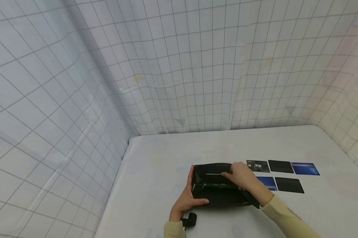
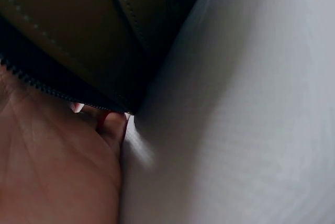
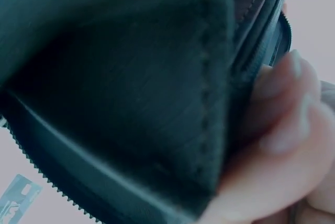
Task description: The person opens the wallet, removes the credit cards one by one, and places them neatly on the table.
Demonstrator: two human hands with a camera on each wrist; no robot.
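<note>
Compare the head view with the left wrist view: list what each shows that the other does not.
Only the head view shows five cards on the table and the grid-patterned curtain. Only the left wrist view shows zipper teeth and stitching distinctly. Both show the wallet, left hand and white table.

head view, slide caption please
Left hand and right hand hold an open black wallet beside five cards in two rows.

Wallet (image 1: 222, 196) is blk; Vip card (image 1: 258, 166) blk w/ wht txt; other cards (image 1: 281, 166) blk or blue; walls (image 1: 191, 66) wht w/ gry grid.
</note>
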